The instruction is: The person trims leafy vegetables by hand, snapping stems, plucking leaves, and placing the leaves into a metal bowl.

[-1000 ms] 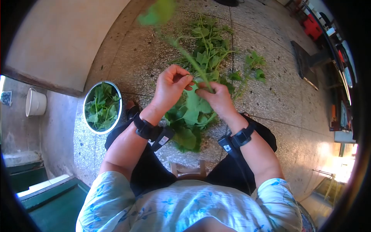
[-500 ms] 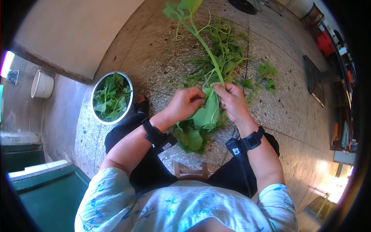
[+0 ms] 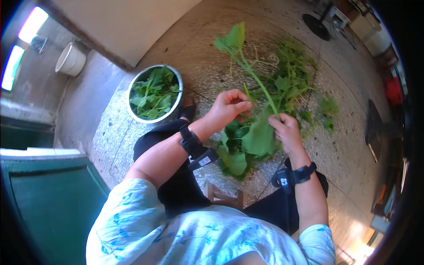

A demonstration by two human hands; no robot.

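Observation:
My right hand (image 3: 287, 131) is closed around a leafy green vine stem (image 3: 261, 84), which slants up and away to a leaf at its tip (image 3: 233, 39). A broad leaf (image 3: 259, 134) hangs from the vine beside that hand. To its left, my left hand (image 3: 232, 107) is pinched, thumb against fingers. A thin green strip (image 3: 247, 91) sticks up at its fingertips. Under and between the hands lies a heap of leaves (image 3: 234, 161) on the floor.
A metal-rimmed basin (image 3: 131, 107) of leaves stands at the left near my foot. Beyond my hands lies a pile of leafy vines (image 3: 291, 79), with loose sprigs (image 3: 329, 112) to its right. A white bucket (image 3: 70, 60) stands far left. A wooden stool (image 3: 224, 195) is beneath me.
My left hand has pulled away from the stem, up and to the left. My right hand has lowered slightly with the vine. The view has shifted, so the surroundings sit differently in it.

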